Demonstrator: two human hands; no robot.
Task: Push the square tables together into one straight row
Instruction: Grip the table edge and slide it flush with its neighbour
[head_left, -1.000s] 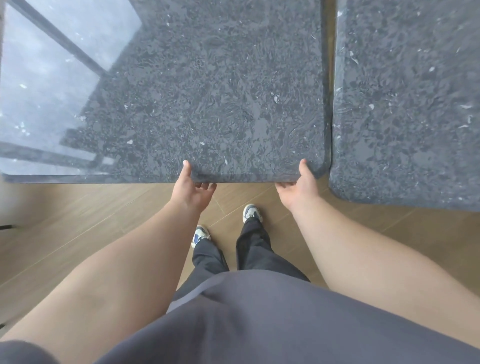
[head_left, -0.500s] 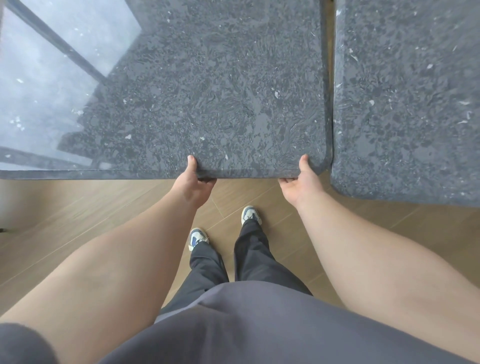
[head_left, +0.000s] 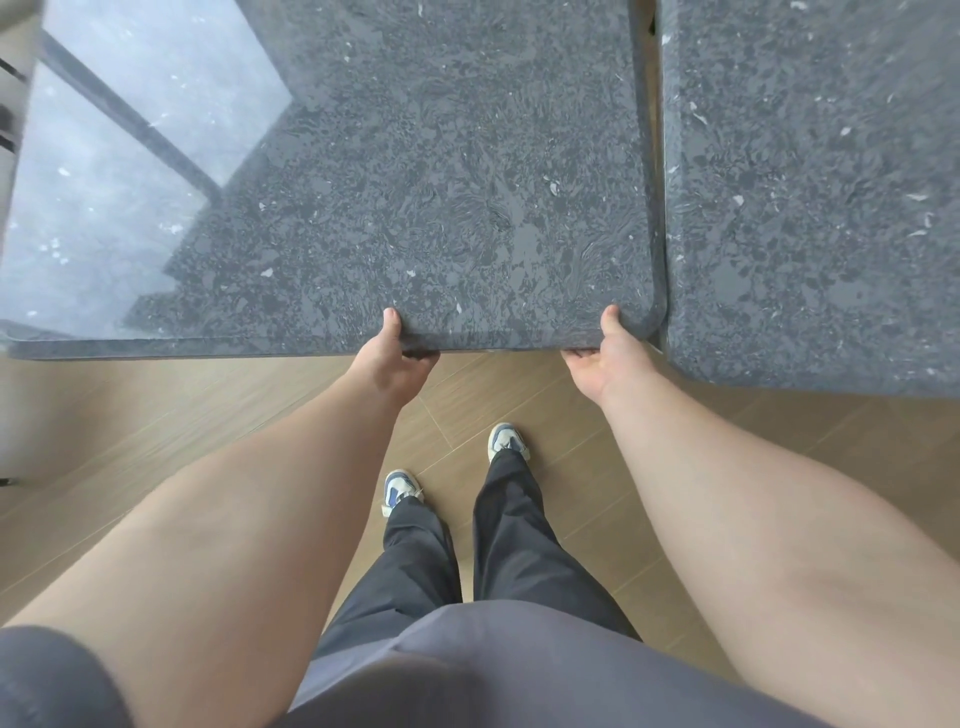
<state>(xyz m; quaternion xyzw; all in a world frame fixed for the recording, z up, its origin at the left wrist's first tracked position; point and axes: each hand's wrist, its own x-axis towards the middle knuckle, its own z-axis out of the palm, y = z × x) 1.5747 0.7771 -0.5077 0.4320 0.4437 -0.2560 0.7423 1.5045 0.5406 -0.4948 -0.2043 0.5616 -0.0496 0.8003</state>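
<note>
Both bare forearms are reaching forward and down. The left hand (head_left: 390, 364) is gripping the near edge of the dark speckled stone square table (head_left: 441, 182), thumb lying on top, fingers curling underneath. The right hand (head_left: 605, 361) is gripping the same edge beside its near right corner, thumb up top, fingers tucking below.

the person wears a grey short-sleeved top (head_left: 467, 670), dark grey sleeve (head_left: 47, 680) at the left upper arm, dark trousers (head_left: 519, 540), and white sneakers with blue panels (head_left: 397, 488). both forearms are bare.
</note>
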